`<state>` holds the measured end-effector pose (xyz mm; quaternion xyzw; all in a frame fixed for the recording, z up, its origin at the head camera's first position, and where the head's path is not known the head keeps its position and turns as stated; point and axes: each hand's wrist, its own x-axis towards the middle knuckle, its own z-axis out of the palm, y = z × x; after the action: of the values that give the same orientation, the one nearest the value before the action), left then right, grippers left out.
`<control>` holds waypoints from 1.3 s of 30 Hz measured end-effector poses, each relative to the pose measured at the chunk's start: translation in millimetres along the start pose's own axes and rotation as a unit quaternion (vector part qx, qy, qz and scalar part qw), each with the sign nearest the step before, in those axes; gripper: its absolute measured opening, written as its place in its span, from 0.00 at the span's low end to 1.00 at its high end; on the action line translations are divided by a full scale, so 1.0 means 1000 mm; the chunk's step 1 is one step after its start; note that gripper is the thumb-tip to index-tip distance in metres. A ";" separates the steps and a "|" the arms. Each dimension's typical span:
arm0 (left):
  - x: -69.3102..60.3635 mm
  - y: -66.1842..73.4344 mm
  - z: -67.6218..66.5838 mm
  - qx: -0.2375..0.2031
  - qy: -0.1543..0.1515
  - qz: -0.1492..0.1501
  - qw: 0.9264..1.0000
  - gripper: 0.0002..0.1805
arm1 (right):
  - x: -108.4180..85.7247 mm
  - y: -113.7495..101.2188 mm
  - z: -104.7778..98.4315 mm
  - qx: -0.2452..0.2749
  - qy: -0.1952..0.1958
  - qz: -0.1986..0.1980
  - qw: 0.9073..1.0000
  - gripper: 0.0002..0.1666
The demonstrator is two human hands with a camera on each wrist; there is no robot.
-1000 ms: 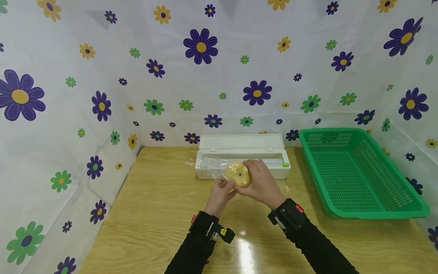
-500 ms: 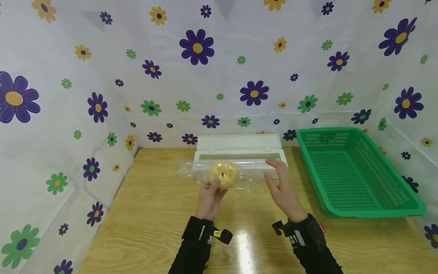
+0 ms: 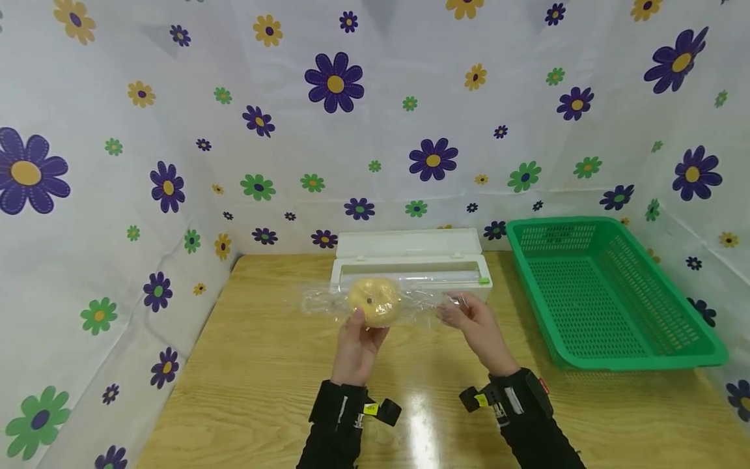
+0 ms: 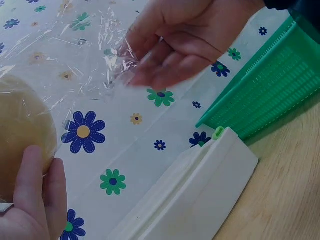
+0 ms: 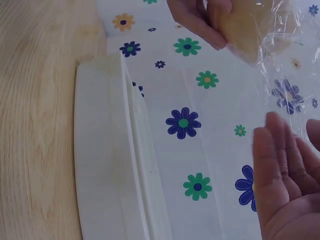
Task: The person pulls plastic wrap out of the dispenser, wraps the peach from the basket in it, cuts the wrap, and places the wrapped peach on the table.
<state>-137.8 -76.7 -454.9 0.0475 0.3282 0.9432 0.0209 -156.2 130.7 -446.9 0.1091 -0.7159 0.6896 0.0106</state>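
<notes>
A round yellow fruit (image 3: 375, 303) with a small dark spot on its face is wrapped in clear plastic wrap (image 3: 416, 301), whose loose ends stick out to both sides. My left hand (image 3: 354, 355) holds the fruit from below, thumb in front and fingers behind. At the right end of the wrap, my right hand (image 3: 483, 329) has the film between its bent fingers and thumb. The left wrist view shows the film (image 4: 102, 60) stretching from the fruit (image 4: 22, 130) to the blurred right hand (image 4: 185, 45). In the right wrist view, the right hand's fingers (image 5: 267, 165) lie just below the film.
Behind the hands stands a white wrap dispenser box (image 3: 410, 260) with its lid up, a film roll inside and a green slider (image 3: 484, 281) at its right end. A green plastic basket (image 3: 621, 361) stands at right on the wooden table (image 3: 246, 384). Flowered cloth (image 3: 375, 130) surrounds the table.
My right hand let go of the fruit, moved right with spread fingers, then closed in on the film's right end. My left hand shifted left with the fruit.
</notes>
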 end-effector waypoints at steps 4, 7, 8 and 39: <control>-0.002 0.000 -0.004 0.015 0.011 0.012 1.000 0.09 | 0.000 -0.003 0.001 0.001 0.019 0.002 1.000 0.11; -0.003 0.002 -0.005 0.028 0.022 0.024 0.999 0.08 | -0.002 -0.003 -0.001 -0.007 0.031 0.005 0.999 0.08; -0.004 0.002 -0.004 0.030 0.023 0.026 0.999 0.07 | -0.003 -0.003 -0.001 -0.004 0.032 0.003 0.999 0.09; -0.009 0.000 -0.009 0.040 0.087 0.047 0.994 0.07 | -0.022 -0.009 -0.007 -0.030 -0.022 -0.106 0.994 0.41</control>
<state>-130.1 -82.9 -462.2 -0.0188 0.3634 0.9299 -0.0544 -133.7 140.5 -441.8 0.1995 -0.7207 0.6600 0.0715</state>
